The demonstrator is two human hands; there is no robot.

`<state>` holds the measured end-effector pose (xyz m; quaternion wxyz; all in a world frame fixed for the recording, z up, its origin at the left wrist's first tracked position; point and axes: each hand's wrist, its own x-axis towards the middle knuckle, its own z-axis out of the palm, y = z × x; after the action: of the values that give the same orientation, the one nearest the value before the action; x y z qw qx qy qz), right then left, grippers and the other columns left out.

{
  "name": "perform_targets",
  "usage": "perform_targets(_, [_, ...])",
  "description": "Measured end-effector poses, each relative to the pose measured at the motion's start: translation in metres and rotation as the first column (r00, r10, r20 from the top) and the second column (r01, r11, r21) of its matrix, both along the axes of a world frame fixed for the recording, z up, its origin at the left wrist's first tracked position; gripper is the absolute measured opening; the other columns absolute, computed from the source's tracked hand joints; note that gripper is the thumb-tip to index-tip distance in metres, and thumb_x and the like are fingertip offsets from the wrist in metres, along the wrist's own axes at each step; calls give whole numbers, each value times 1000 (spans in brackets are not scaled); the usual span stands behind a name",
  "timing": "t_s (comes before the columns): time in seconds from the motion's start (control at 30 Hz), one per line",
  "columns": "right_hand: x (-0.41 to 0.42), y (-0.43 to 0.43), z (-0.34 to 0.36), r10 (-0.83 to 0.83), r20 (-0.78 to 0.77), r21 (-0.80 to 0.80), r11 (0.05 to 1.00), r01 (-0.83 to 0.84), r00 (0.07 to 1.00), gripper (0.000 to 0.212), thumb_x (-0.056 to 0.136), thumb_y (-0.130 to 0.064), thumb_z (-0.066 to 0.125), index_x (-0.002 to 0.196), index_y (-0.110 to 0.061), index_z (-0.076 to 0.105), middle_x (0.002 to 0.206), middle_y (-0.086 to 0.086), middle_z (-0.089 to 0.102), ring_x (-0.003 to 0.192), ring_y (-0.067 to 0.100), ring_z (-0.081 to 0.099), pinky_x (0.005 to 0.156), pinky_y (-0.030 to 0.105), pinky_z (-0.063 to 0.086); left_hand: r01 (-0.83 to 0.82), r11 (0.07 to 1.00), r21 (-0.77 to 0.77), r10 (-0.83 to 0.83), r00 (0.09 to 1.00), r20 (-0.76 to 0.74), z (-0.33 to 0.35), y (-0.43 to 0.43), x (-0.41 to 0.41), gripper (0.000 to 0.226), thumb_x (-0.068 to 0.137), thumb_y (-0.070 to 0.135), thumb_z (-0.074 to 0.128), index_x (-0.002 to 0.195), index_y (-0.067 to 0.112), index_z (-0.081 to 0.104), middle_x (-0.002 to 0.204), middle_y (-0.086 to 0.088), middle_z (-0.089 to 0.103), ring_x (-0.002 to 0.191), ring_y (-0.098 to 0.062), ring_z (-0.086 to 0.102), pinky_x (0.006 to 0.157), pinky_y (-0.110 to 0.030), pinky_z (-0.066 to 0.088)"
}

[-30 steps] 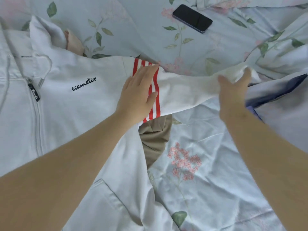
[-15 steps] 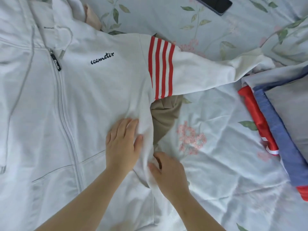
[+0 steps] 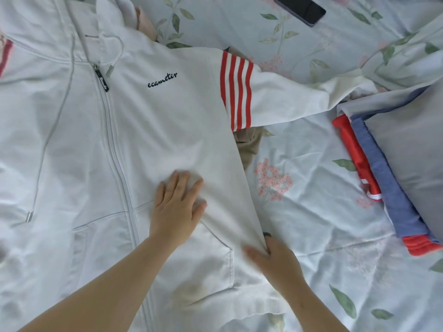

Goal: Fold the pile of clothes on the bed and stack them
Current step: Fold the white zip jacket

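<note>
White hoodie [image 3: 143,140] lies zipped, front up, spread on the bed [image 3: 318,255]. Left hand [image 3: 176,207] is flat on its front, fingers straight, pressing. Right hand [image 3: 275,262] pinches the hoodie's side edge near the hem. The striped sleeve [image 3: 287,101] stretches out toward the folded stack [image 3: 383,178]. A tan garment [image 3: 247,144] pokes out from under the hoodie. Risks: tugging the edge could drag the tan garment into the fold, and swinging the sleeve in could nudge the stack. Phone [image 3: 299,9] is well apart.
</note>
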<state>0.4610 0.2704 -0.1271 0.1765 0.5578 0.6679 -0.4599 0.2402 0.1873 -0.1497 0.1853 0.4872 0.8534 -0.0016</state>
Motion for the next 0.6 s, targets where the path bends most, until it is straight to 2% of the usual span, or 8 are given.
perform_targets(0.1, [16, -4, 4, 2, -49, -61, 998, -5, 999, 31, 82, -37, 66, 108, -22, 59, 83, -12, 61, 79, 10, 56, 67, 21, 45, 22, 999, -32, -22, 1000, -2, 2, -10, 6, 57, 96, 49, 33, 149, 32, 20, 160, -2, 4, 147, -22, -6, 115, -38, -9])
perform_targets(0.2, [23, -11, 6, 2, -31, -11, 1000, -2, 1000, 54, 83, -34, 64, 133, -32, 44, 91, -15, 57, 80, 9, 54, 63, 14, 40, 19, 1000, -15, -18, 1000, 18, 8, -23, 15, 56, 95, 51, 31, 146, 29, 32, 158, -6, 17, 147, -27, 6, 115, -42, -3])
perform_targets(0.27, [24, -14, 4, -20, 24, -5, 1000, 20, 1000, 45, 87, -34, 60, 129, -33, 44, 88, -14, 58, 74, 8, 53, 58, 13, 40, 44, 998, -51, -43, 998, 37, 12, -36, 21, 61, 90, 51, 23, 143, 26, 40, 154, -9, 29, 144, -32, 19, 115, -48, 9])
perform_targets(0.3, [25, -15, 2, -74, 62, 5, 997, 74, 995, 34, 88, -33, 58, 120, -30, 48, 87, -10, 61, 72, 11, 54, 60, 18, 43, 72, 995, -64, -70, 997, 40, 13, -44, 25, 61, 88, 49, 25, 139, 24, 46, 150, -10, 36, 140, -34, 28, 112, -52, 17])
perform_targets(0.4, [21, -22, 6, -223, 190, 95, 973, 208, 956, 19, 87, -35, 56, 101, -26, 46, 94, -1, 65, 79, 22, 60, 75, 34, 49, 157, 986, -61, -155, 987, 32, 14, -65, 27, 50, 88, 40, 47, 134, 21, 53, 143, -12, 46, 133, -36, 39, 106, -54, 30])
perform_targets(0.47, [10, -31, 11, -95, 322, 264, 964, 7, 942, 34, 87, -34, 56, 118, -27, 43, 116, 1, 58, 102, 25, 56, 88, 36, 41, 167, 981, -96, -159, 983, 87, 15, -74, 25, 56, 91, 37, 54, 144, 27, 38, 153, -8, 30, 142, -33, 21, 115, -50, 16])
perform_targets(0.53, [-9, -42, 18, -2, 317, 436, 889, -144, 948, 58, 86, -28, 60, 137, -29, 33, 139, 2, 38, 121, 25, 43, 99, 37, 30, 133, 988, -81, -125, 987, 101, 17, -81, 17, 58, 96, 39, 43, 149, 31, 21, 159, -1, 11, 147, -25, 1, 118, -38, -2])
perform_targets(0.6, [-41, -50, 27, 95, 198, 504, 844, -185, 976, 66, 86, -26, 61, 143, -27, 29, 150, 2, 24, 131, 25, 33, 105, 37, 23, 42, 999, 6, -42, 994, 101, 28, -88, 5, 57, 93, 33, 53, 146, 28, 32, 156, -2, 23, 145, -26, 14, 116, -37, 9])
